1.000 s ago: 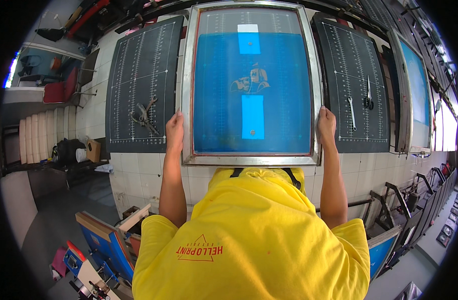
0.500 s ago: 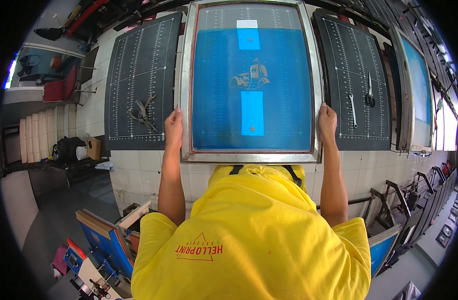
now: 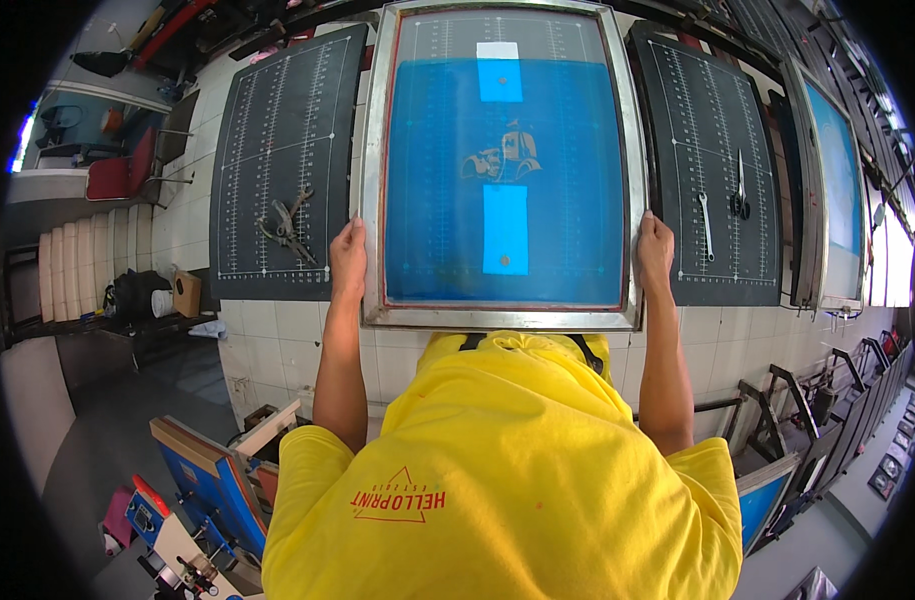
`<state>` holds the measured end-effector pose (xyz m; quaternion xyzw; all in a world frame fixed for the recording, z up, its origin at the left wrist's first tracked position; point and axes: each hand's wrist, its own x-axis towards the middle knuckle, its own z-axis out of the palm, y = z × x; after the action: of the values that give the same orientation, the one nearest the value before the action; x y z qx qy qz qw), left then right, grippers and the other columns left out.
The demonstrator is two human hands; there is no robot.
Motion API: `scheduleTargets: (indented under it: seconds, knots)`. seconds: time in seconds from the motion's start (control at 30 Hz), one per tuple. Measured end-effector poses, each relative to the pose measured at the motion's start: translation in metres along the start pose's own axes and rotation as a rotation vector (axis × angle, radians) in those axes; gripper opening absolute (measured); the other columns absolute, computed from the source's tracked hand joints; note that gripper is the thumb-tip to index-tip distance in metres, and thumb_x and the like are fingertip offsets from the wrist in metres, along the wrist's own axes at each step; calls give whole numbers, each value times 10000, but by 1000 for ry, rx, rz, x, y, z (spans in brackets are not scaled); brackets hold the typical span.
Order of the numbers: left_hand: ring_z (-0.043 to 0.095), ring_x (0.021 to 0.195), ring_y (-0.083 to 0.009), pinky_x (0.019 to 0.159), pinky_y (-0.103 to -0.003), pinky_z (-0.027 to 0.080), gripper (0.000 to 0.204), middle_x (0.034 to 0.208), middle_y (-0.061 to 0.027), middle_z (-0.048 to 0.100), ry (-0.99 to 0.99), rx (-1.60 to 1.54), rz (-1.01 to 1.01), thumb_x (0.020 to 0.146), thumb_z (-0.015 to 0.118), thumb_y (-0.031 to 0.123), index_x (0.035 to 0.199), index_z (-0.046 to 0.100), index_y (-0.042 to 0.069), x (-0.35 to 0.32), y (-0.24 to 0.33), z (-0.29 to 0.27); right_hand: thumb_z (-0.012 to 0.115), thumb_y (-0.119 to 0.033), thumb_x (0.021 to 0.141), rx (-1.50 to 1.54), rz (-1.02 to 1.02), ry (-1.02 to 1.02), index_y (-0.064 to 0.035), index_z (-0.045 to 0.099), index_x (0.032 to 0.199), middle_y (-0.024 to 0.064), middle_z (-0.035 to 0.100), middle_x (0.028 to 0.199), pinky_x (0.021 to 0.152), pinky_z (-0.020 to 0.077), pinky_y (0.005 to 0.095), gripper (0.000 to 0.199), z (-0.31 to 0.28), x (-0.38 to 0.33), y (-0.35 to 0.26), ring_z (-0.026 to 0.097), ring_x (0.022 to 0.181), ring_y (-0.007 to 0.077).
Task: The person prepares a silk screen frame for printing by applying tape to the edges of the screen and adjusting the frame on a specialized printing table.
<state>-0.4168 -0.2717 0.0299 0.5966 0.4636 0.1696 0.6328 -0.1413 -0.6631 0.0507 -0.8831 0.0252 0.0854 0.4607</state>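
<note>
A silver metal-framed printing screen [image 3: 577, 150] with blue mesh lies between my hands. A pale vehicle-shaped design shows in its middle. Through the mesh I see an upper paper strip [image 3: 499, 70] and a lower strip [image 3: 505, 228], each with a small round spot. My left hand [image 3: 348, 258] has its fingers closed against the left frame edge near the front. Opposite it, my right hand [image 3: 655, 250] grips the right edge. The parts of the fingers at the frame's underside are hidden.
On the left dark platen [image 3: 237, 190] rest pliers or similar tools [image 3: 289, 230]. The right platen [image 3: 687, 120] carries a wrench [image 3: 705, 225] and scissors [image 3: 740, 190]. Another framed screen [image 3: 835, 200] stands at far right. A red chair [image 3: 117, 178] is at far left.
The whole view shifts very slightly. Both hands keep the same hold on the screen frame, and the tools lie where they were.
</note>
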Motion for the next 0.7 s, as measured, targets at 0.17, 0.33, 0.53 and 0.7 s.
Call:
scheduleTargets:
  seconds: [0.17, 0.33, 0.53, 0.7]
  knots:
    - [591, 1019, -139, 917, -268, 450, 431, 1150, -119, 668, -4, -46, 54, 1042, 501, 245, 1318, 567, -79, 0, -3, 0, 486, -306, 1006, -3, 3, -1, 61, 500, 760, 84, 396, 636, 613, 358, 380, 442, 0, -2, -4, 365, 644, 161]
    - [588, 1000, -136, 907, -267, 450, 430, 1134, -113, 670, 23, -33, 33, 1041, 504, 248, 1316, 572, -75, -3, 0, 3, 489, -311, 1006, 7, 4, 3, 62, 519, 767, 72, 401, 638, 614, 364, 371, 444, 1, 1, 1, 370, 648, 157]
    - [587, 1002, -145, 910, -279, 447, 447, 1117, -120, 672, 44, 38, 64, 1047, 488, 272, 1303, 576, -84, -8, 8, 8, 488, -310, 1005, 38, -8, 3, 67, 523, 779, 66, 410, 645, 621, 368, 370, 440, 3, 2, 6, 372, 660, 152]
    - [583, 1020, -160, 927, -289, 438, 471, 1124, -130, 669, 41, 77, 99, 1051, 467, 293, 1310, 564, -89, -7, 5, 7, 468, -318, 1005, -17, 4, -38, 84, 579, 860, 121, 511, 691, 671, 414, 387, 442, 0, 4, 7, 469, 680, 195]
